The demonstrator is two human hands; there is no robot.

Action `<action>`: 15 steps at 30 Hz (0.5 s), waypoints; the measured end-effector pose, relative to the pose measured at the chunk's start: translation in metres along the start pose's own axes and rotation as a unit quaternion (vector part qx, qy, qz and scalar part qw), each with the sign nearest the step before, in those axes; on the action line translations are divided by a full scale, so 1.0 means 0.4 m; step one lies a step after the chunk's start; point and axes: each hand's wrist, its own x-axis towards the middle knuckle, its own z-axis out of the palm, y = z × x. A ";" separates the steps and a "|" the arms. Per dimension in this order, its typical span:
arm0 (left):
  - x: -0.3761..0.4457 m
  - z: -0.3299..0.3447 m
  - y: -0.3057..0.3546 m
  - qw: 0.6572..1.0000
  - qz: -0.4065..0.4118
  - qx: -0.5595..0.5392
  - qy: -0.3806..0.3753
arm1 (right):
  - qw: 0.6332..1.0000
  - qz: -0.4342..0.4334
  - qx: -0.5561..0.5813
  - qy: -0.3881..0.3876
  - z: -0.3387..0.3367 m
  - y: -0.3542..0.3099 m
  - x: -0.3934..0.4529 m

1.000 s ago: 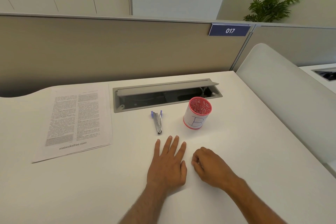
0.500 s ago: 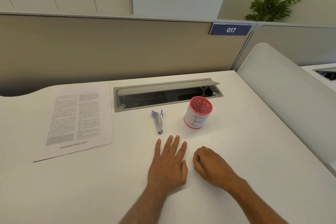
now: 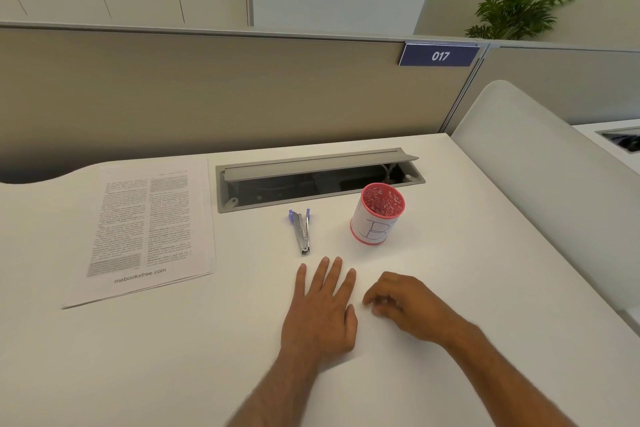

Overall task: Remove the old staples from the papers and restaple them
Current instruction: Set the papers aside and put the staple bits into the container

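A stapled stack of printed papers lies on the white desk at the left. A small metal stapler with purple tabs lies in the middle, just beyond my fingertips. My left hand rests flat on the desk with straight fingers, holding nothing. Beside it, my right hand rests with loosely curled fingers whose tips touch the desk; nothing shows between them. A faint edge by my left wrist may be a white sheet under the hand; I cannot tell.
A red cup with a white label marked B stands right of the stapler. Behind both, a grey cable tray is sunk into the desk with its lid raised. A beige partition closes the back, a white curved divider the right.
The right hand's fingers have loosened from a tighter curl and look blurred. The left hand, the stapler, the cup and the papers have stayed put.
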 end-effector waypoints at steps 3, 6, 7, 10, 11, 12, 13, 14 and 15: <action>0.001 -0.002 0.001 1.000 0.001 -0.002 0.001 | 0.999 -0.010 -0.021 -0.044 -0.019 -0.002 0.017; 0.000 -0.004 0.001 1.000 0.001 -0.003 0.006 | 0.995 -0.025 -0.054 -0.081 -0.039 -0.010 0.034; 0.000 -0.003 0.001 1.000 0.000 -0.004 0.006 | 0.993 -0.032 -0.069 -0.092 -0.045 -0.013 0.040; 0.001 0.000 0.001 1.000 0.002 -0.004 0.003 | 0.986 -0.049 -0.113 -0.117 -0.058 -0.025 0.056; 0.001 0.001 0.001 1.000 0.003 -0.004 0.002 | 0.983 -0.053 -0.124 -0.122 -0.062 -0.028 0.060; 0.001 0.001 0.000 1.000 0.003 -0.004 0.002 | 0.981 -0.057 -0.134 -0.127 -0.065 -0.030 0.064; 0.001 0.002 -0.001 1.000 0.002 -0.005 0.003 | 0.978 -0.061 -0.145 -0.134 -0.067 -0.032 0.067; 0.001 0.002 -0.001 1.000 0.001 -0.006 0.004 | 0.976 -0.066 -0.157 -0.139 -0.068 -0.035 0.070; 0.001 0.002 -0.001 1.000 0.001 -0.006 0.003 | 0.973 -0.071 -0.167 -0.143 -0.067 -0.038 0.072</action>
